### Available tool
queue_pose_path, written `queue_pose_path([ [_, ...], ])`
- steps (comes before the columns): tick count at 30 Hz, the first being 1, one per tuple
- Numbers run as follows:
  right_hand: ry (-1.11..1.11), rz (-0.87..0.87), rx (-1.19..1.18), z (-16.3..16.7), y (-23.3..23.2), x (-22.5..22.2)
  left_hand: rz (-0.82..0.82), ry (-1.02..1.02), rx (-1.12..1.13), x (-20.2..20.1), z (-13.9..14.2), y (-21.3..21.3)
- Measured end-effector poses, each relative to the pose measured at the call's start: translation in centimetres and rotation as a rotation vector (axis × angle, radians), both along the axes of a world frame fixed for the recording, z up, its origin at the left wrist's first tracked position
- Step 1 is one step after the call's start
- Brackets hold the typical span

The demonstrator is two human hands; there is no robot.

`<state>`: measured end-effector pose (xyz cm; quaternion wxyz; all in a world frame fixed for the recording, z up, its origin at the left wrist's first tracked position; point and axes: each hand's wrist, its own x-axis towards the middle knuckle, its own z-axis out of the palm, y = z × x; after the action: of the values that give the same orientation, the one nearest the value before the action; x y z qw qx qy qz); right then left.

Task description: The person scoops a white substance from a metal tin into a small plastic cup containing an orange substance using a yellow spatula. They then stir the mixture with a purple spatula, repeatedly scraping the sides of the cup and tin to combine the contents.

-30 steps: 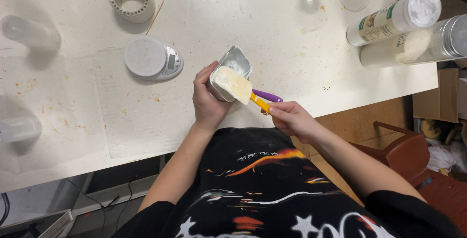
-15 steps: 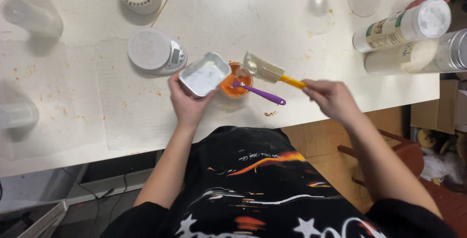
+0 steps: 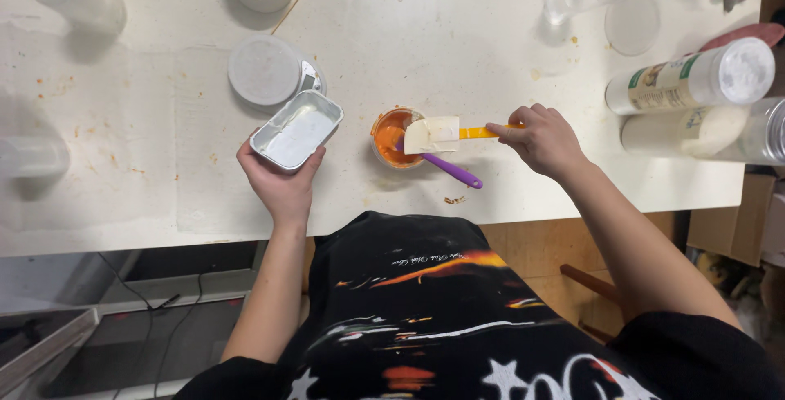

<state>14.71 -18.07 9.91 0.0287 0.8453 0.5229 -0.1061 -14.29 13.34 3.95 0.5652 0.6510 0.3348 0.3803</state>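
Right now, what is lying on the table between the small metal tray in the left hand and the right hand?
In the head view, between the metal tray and the right hand stands a small cup of orange paste, with a purple-handled tool in it and the spatula blade over it.

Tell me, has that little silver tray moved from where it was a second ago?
Yes. The left hand has carried the silver tray leftward, off the orange cup it was covering, toward the round white scale.

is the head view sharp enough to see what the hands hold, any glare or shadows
Head view: sharp, no motion blur on the left hand gripping the small metal tin or the right hand holding the yellow-handled spatula; soft glare washes the white table near the top edge; faint shadows fall beside the clear containers; wide-angle bending at the edges.
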Motion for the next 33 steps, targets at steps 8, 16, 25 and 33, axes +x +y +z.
queue_pose_path([
  [8,-0.178,0.112,-0.061,1.1,-0.6,2.5,0.011,0.000,-0.015,1.0,1.1,-0.9],
  [16,-0.274,0.152,-0.124,4.1,-0.2,3.4,0.018,0.060,-0.022,0.7,1.7,-2.2],
  [25,-0.348,0.007,-0.084,7.4,-2.2,2.7,-0.132,-0.044,-0.010,1.2,1.8,-2.7],
  [33,0.468,-0.719,0.321,5.0,-7.1,-1.0,-0.360,-0.066,0.065,1.8,2.6,-3.8],
])
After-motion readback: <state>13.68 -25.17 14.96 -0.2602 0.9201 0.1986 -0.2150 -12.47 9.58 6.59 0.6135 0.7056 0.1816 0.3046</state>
